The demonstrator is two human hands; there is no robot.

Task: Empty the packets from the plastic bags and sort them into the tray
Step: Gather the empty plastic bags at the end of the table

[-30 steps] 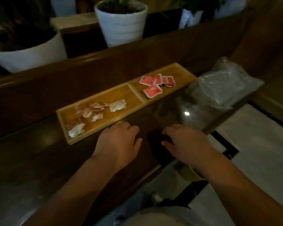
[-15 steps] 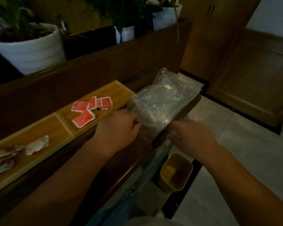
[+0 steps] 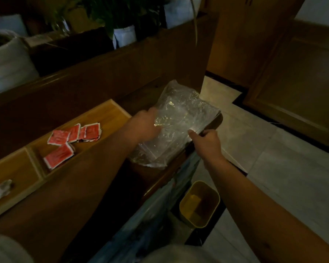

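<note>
— Currently, where do the plastic bags [image 3: 180, 118] sit?
— On the right end of the dark wooden counter [image 3: 95, 186], just right of the wooden tray [image 3: 110, 112], as a crumpled clear pile.
— State of the left hand [image 3: 143, 126]?
— Its fingers are curled into the left side of the pile, gripping the plastic.
— And the right hand [image 3: 207, 140]?
— It pinches the pile's near right edge at the counter rim, fingers curled.
— Tray contents?
— Red packets [image 3: 74, 137] lie in the right compartment; a pale packet [image 3: 0, 190] shows in the left one.
— Anything below?
— A yellow bin [image 3: 199, 204] stands on the floor.
</note>
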